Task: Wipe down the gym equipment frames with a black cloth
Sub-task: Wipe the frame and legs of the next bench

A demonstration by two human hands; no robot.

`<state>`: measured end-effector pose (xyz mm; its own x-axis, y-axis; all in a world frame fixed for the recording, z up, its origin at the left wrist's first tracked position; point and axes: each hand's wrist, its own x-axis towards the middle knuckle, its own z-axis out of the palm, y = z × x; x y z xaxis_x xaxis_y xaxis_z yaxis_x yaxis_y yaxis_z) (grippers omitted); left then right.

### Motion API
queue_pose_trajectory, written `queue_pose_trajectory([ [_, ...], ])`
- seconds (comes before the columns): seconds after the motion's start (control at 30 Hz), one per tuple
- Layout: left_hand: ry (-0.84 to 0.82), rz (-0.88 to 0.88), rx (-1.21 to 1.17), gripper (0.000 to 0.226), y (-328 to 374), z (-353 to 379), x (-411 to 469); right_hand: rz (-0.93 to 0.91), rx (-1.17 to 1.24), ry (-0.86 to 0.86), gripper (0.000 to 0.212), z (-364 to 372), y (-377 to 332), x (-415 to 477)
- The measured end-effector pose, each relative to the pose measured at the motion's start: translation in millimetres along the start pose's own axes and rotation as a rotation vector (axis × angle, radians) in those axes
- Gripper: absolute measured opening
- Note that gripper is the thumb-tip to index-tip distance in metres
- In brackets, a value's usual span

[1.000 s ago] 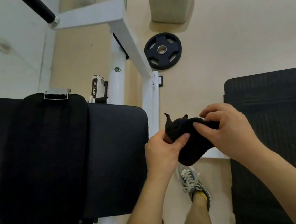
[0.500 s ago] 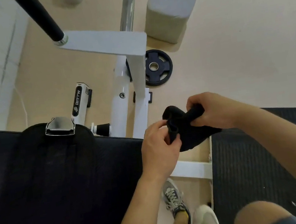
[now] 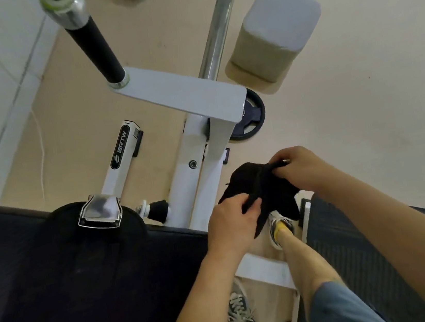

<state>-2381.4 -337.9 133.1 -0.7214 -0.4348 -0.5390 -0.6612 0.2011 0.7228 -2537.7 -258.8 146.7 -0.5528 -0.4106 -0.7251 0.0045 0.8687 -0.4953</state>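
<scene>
A crumpled black cloth (image 3: 263,189) hangs between both hands at centre right. My left hand (image 3: 232,224) pinches its lower left fold. Its upper edge is gripped by my right hand (image 3: 302,166). The white equipment frame (image 3: 203,183) rises just left of the cloth, with a flat white arm (image 3: 183,94) and a black-gripped handle (image 3: 95,48) reaching toward the top left. The cloth touches no part of the frame.
A black padded bench (image 3: 60,289) fills the lower left, with a metal clip (image 3: 100,212) on its strap. A black mat (image 3: 359,255) lies at right. A weight plate (image 3: 251,117), a chrome bar (image 3: 216,30) and a grey block (image 3: 272,31) stand beyond. My feet are below the cloth.
The view has shifted forward, so the frame and handle appear larger and nearer. Both hands keep holding the cloth and have reworked their grip; my right foot has stepped forward.
</scene>
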Motion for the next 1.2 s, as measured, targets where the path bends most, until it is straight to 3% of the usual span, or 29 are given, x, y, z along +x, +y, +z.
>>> queue_pose_trajectory([
  [0.1,0.063,-0.159,-0.024,0.048,15,0,24,-0.116,-0.053,0.073,0.012,-9,5,36],
  [0.23,0.144,-0.305,-0.162,0.036,27,1,55,-0.111,0.047,-0.007,0.02,-38,5,68],
  [0.33,0.208,-0.187,-0.143,0.018,51,-2,61,-0.137,0.278,-0.024,0.016,-68,-2,77],
  [0.43,0.461,-0.048,-0.135,0.008,85,-11,62,-0.36,0.464,0.095,0.019,-89,-27,66],
  [0.53,0.705,-0.117,-0.252,0.007,102,-17,74,-0.639,0.233,0.136,0.02,-72,-58,54],
  [0.63,0.771,-0.235,-0.367,0.008,103,-18,86,-0.793,-0.122,0.098,0.044,-38,-67,63],
  [0.77,0.823,-0.308,-0.494,0.019,106,-14,97,-0.653,-0.073,0.099,0.043,-32,-76,84],
  [0.83,0.83,-0.347,-0.52,0.025,110,-13,99,-0.636,-0.151,0.141,0.03,-35,-82,88],
  [0.97,0.846,-0.381,-0.649,0.033,113,-7,102,-0.524,-0.329,0.147,0.025,-40,-92,85],
  [1.1,0.881,-0.416,-0.701,0.043,118,8,107,-0.328,-0.077,0.163,0.031,-48,-82,85],
  [1.2,0.968,-0.451,-0.703,0.04,117,20,115,-0.174,0.121,-0.043,0.03,-49,-64,84],
])
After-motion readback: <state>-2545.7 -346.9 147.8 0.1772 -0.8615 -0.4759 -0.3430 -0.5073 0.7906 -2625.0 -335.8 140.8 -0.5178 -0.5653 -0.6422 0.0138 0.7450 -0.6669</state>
